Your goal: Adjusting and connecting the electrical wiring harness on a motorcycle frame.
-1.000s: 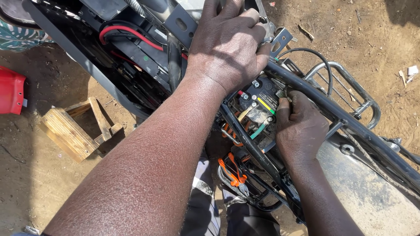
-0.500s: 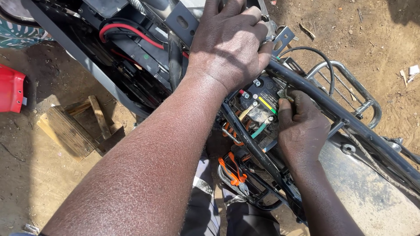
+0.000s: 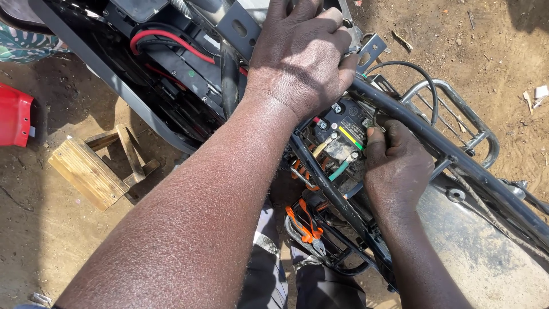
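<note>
My left hand [image 3: 300, 54] is clenched around the black tubular frame rail [image 3: 400, 117] of the stripped motorcycle, fingers curled over its upper end just beside a small grey metal bracket [image 3: 370, 48]. My right hand [image 3: 397, 169] sits lower, below that rail, with its fingertips pressed against the side of the black box-shaped battery [image 3: 343, 134] that sits in the open frame bay between the two rails; whether those fingers pinch anything I cannot tell, since the tips are hidden behind the battery's edge. A yellow stripe runs across the battery top, and a green wire [image 3: 338, 170] and an orange wire [image 3: 303, 174] loop out just below it. Orange-handled pliers [image 3: 303, 223] lie lower in the frame, near my knees. A thick red cable [image 3: 171, 43] runs through the black bodywork at the upper left. To the right of my hands the chrome rear carrier rack [image 3: 457, 111] juts out over the dirt ground [image 3: 34, 229]. On that ground to the left lies a small wooden crate [image 3: 86, 171], and a red plastic piece [image 3: 14, 114] sits at the left edge.
</note>
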